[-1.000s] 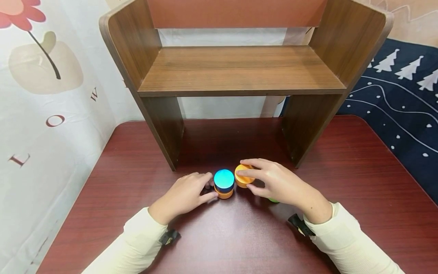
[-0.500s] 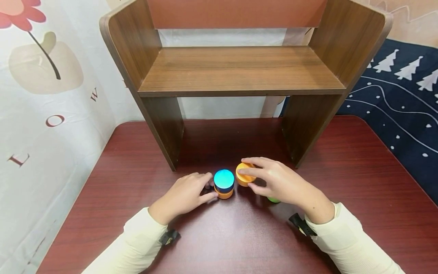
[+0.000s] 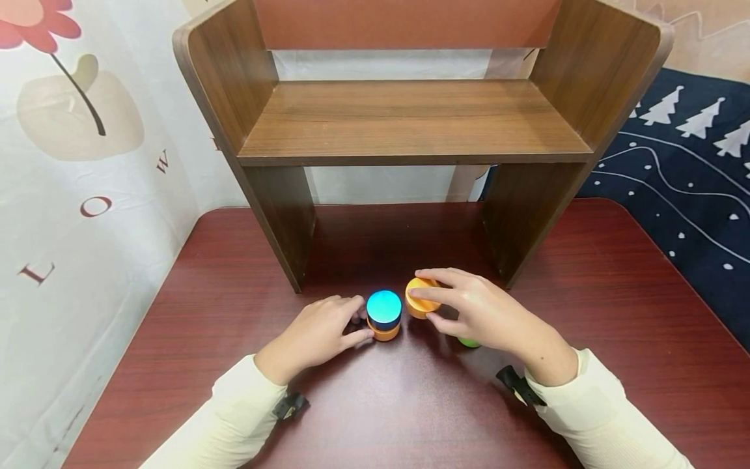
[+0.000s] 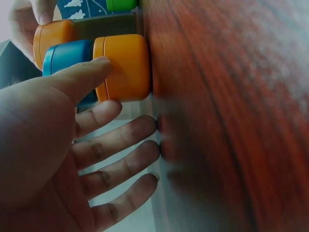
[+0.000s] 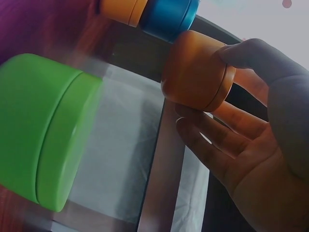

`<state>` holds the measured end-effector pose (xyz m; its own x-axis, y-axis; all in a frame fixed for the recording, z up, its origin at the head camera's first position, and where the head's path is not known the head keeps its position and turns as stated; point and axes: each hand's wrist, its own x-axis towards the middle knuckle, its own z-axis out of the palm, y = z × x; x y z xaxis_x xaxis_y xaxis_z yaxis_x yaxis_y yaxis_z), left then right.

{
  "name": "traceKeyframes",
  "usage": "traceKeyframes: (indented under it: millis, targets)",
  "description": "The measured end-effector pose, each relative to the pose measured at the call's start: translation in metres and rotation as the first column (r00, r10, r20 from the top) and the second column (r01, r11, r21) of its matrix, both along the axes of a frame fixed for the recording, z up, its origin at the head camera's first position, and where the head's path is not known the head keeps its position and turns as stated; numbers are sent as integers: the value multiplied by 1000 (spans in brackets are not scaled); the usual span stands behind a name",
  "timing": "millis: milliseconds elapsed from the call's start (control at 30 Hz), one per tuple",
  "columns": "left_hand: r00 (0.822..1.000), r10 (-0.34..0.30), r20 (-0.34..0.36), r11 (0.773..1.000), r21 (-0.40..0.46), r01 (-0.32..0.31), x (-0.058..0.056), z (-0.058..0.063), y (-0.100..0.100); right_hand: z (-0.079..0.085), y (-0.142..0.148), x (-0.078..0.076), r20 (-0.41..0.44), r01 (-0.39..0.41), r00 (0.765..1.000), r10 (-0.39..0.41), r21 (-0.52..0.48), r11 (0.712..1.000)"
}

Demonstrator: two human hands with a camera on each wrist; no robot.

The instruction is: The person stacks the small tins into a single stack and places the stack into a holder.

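Observation:
In the head view a blue jar [image 3: 383, 307] stands on top of an orange jar [image 3: 384, 335] on the table. My left hand [image 3: 313, 331] holds this lower orange jar lightly between thumb and index finger. In the left wrist view its other fingers spread near the tabletop. Another orange jar [image 5: 195, 70] is held between the thumb and fingers of my right hand [image 3: 483, 312], raised off the table to the right of the stack. A green jar [image 5: 41, 130] stands below the right hand, mostly hidden by it in the head view.
A brown wooden shelf unit [image 3: 410, 120] stands behind the jars on the dark red table [image 3: 205, 286]. Printed cloths hang on the left [image 3: 105, 215] and right [image 3: 680, 176] sides. A black strap [image 3: 290, 406] sits at each wrist.
My right hand has drifted slightly to the right and up with the orange jar, widening its gap from the stack. The left hand and the stacked jars stay in place.

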<state>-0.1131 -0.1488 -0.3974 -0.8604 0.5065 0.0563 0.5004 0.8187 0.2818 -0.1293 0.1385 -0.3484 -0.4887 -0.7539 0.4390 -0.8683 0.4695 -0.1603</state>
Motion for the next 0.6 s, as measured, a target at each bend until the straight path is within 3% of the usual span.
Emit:
traceKeyframes:
  millis: [600]
  targets:
    - [1000,2,13,1000,-3,-2,0,1,0,5,-2,4,-29,-33,999,32,-17,999]
